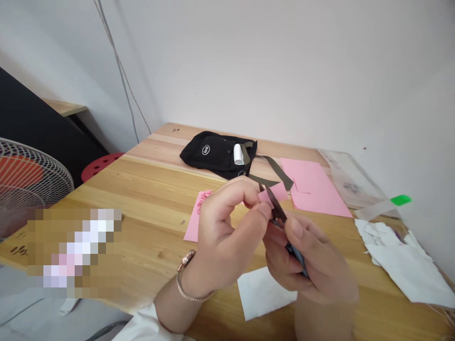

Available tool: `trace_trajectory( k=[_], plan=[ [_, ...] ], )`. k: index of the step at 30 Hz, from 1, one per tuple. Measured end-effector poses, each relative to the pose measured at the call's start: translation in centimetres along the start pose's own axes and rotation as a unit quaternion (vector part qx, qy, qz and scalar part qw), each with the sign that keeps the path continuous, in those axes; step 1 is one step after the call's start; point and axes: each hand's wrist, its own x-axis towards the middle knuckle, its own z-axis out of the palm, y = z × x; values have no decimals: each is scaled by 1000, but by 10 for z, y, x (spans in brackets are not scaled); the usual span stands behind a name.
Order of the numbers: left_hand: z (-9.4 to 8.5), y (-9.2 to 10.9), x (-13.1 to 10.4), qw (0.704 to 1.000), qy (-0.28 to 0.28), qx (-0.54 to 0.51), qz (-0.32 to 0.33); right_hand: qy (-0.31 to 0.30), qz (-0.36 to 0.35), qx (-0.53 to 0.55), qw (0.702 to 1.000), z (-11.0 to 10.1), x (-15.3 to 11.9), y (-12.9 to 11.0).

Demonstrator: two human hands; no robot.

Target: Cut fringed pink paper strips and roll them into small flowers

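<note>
Above the wooden table, the left hand pinches a small pink paper; the right hand grips scissors around it. Paper seems light, bendy, easily torn: best held near its edge.

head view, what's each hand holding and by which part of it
The left hand pinches a small pink paper piece by its left end; the right hand holds dark-bladed scissors by their bluish handles.

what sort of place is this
Perhaps a craft corner in a home or small workroom: pink sheets lie on a wooden table, and the right hand holds scissors.
</note>
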Motion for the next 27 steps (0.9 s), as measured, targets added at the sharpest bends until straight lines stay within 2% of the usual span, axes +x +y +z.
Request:
trace_trajectory(
  k=[27],
  plan=[
    [-2,1,0,1000,-26,-4,15,-10,-38,29,999,1,0,-2]
  ],
)
